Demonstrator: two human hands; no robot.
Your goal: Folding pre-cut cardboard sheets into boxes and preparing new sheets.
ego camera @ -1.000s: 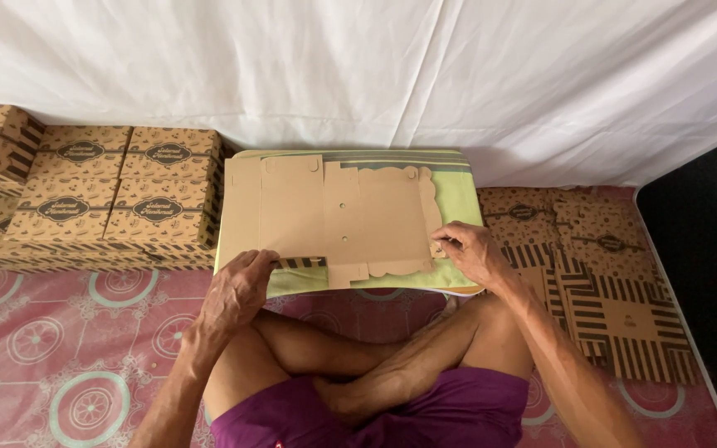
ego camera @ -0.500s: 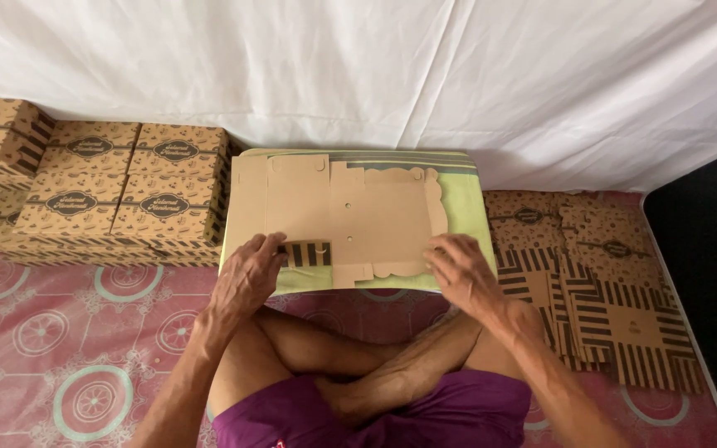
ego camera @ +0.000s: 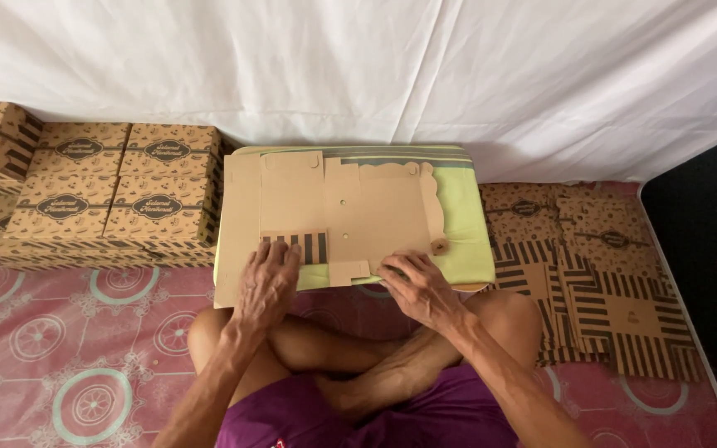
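pressing: both hands flat on the near edge of an unfolded carton blank, seen from the head view
head view, left hand (ego camera: 265,282): palm down, fingers spread and lying flat, pinching nothing; fingertips touching a folded-up flap with dark stripes
head view, right hand (ego camera: 415,284): palm down, fingers loosely spread and pressed onto the near right part of the card; nothing clasped
carton blank (ego camera: 350,207): plain brown side up, lying flat across a low board, near edge overhanging toward the crossed legs, left edge hanging past the board
striped flap (ego camera: 304,246): small printed panel turned up at the near left of the blank, just right of the left fingertips
small tab (ego camera: 348,272): square tongue sticking out of the near edge, between the two hands
low board (ego camera: 466,224): pale green top with darker stripes along the far edge, directly ahead of the knees, bare strip showing on the right
made-up boxes (ego camera: 118,195): brown patterned, closed, stacked in rows far left, just beside the board
flat blanks pile (ego camera: 607,282): printed side up, stripes and ovals showing, spread on the floor at right, near the right knee
floor mat (ego camera: 35,332): pink with round teal motifs, under everything
white sheet (ego camera: 358,66): draped backdrop along the far side
purple shorts (ego camera: 375,415): near bottom, legs crossed
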